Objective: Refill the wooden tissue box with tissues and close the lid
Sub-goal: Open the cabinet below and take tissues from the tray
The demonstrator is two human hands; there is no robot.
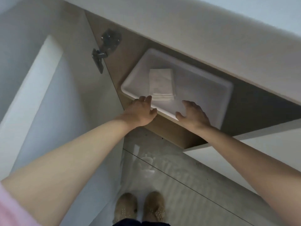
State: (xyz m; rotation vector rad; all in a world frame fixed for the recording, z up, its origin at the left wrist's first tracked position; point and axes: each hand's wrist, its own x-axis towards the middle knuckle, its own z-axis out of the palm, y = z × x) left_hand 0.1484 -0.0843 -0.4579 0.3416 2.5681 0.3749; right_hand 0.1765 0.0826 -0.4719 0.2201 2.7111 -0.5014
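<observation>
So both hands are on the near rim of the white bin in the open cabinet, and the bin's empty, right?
Not empty. The head view shows a folded stack of tissues lying inside the bin. The rest holds: the left hand and right hand are both at the bin's near rim, and the cabinet door is open.

Dim, hazy, soft overall, wide-angle bending at edges, cabinet interior (254,101) shadowed at right
</observation>
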